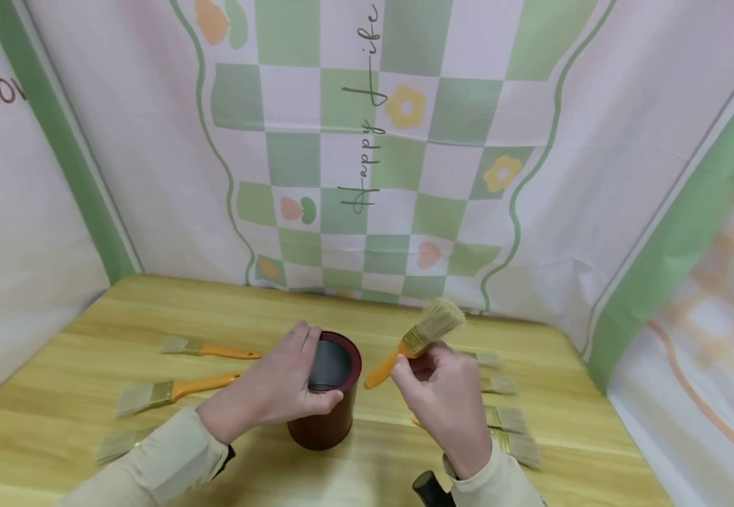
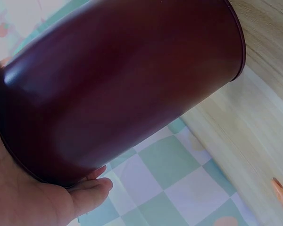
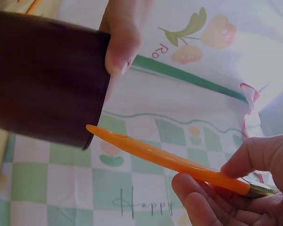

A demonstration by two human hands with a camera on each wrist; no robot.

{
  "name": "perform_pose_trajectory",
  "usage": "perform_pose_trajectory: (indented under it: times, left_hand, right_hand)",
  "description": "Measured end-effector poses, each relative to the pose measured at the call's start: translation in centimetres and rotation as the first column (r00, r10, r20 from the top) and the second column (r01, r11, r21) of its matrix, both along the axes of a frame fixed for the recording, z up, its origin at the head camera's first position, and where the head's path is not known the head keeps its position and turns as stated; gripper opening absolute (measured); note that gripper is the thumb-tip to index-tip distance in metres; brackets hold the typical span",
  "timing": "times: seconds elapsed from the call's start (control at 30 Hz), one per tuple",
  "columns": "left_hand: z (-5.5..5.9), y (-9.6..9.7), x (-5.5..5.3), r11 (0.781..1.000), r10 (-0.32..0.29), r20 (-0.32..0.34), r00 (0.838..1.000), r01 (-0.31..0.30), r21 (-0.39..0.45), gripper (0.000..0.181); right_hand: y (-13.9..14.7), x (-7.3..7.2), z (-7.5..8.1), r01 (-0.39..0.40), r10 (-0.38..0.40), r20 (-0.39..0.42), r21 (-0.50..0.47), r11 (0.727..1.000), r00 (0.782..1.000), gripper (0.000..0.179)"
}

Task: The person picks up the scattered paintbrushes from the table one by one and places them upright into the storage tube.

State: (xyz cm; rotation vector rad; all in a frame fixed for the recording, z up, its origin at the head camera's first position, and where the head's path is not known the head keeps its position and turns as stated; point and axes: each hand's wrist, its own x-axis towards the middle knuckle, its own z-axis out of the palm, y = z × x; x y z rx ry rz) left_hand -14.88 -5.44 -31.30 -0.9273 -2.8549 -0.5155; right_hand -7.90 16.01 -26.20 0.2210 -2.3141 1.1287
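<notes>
A dark red cylindrical container [image 1: 324, 428] with a dark interior stands upright on the table. My left hand [image 1: 281, 384] holds it at the top rim, thumb on the near side and fingers across the far side. To the right of it, my right hand [image 1: 446, 398] pinches a paintbrush [image 1: 413, 342] between thumb and fingers. The brush slants, pale bristles up and away, and the tip of its orange handle points down toward the container. In the right wrist view the handle tip [image 3: 90, 128] overlaps the container's rim.
Left of the container lie three more paintbrushes, such as one [image 1: 202, 384] with bristles facing left. Several others [image 1: 508, 419] lie partly hidden behind the right hand, bristles facing right. A black cylindrical end [image 1: 429, 484] shows at the near edge. Patterned cloth [image 1: 399, 169] hangs behind the wooden table [image 1: 227, 299].
</notes>
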Motion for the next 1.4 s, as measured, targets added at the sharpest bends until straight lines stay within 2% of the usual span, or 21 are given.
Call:
perform_pose_trajectory:
  times: [0.23, 0.4, 0.47, 0.63, 0.73, 0.97, 1.07, 1.13, 1.27, 1.4]
  left_hand:
    - [-0.1, 0.0, -0.1, 1.0, -0.002, -0.007, 1.0, 0.002, -0.004, 0.095]
    - [-0.1, -0.1, -0.1, 1.0, 0.005, 0.012, 1.0, -0.005, -0.008, 0.096]
    - [-0.1, -0.1, -0.1, 1.0, 0.008, 0.004, 1.0, -0.008, -0.007, 0.096]
    - [-0.2, 0.0, -0.2, 1.0, -0.007, -0.054, 0.999, 0.008, 0.011, 0.09]
    - [-0.3, 0.0, -0.4, 0.999, -0.021, -0.077, 0.997, 0.023, 0.023, 0.082]
    - [-0.3, 0.0, -0.5, 0.998, -0.039, -0.092, 0.995, 0.043, 0.034, 0.072]
    - [-0.3, 0.1, -0.5, 0.999, -0.036, -0.079, 0.996, 0.039, 0.034, 0.074]
    - [-0.2, 0.1, -0.4, 0.999, -0.03, -0.064, 0.998, 0.032, 0.031, 0.078]
    - [-0.2, 0.1, -0.3, 0.999, -0.024, -0.066, 0.998, 0.026, 0.027, 0.084]
    - [-0.3, 0.1, -0.3, 0.999, -0.026, -0.101, 0.995, 0.028, 0.023, 0.084]
  right_hand:
    - [-1.0, -1.0, 0.0, -0.036, 0.039, -0.102, 0.03, 0.999, 0.994, 0.007]
    - [-1.6, -1.3, 0.3, -0.016, 0.027, -0.205, 0.058, 0.998, 0.978, 0.006]
    - [-2.1, -1.5, 0.4, -0.029, 0.041, -0.22, 0.056, 0.998, 0.975, 0.006]
    - [-3.4, -2.1, 0.1, -0.095, 0.1, -0.162, 0.04, 0.995, 0.982, 0.006]
    - [-3.9, -2.4, -0.3, -0.106, 0.114, -0.126, 0.071, 0.992, 0.985, 0.003]
    - [-4.4, -2.4, -0.8, -0.152, 0.156, -0.034, 0.108, 0.982, 0.987, 0.006]
    - [-4.4, -2.4, -0.9, -0.162, 0.161, 0.02, 0.111, 0.981, 0.987, 0.002]
    - [-4.4, -2.4, -0.9, -0.163, 0.16, 0.042, 0.112, 0.98, 0.986, 0.01]
    - [-4.3, -2.4, -1.0, -0.136, 0.138, -0.01, 0.13, 0.982, 0.99, 0.027]
    - [-4.3, -2.3, -1.2, -0.081, 0.109, -0.149, 0.184, 0.98, 0.983, 0.029]
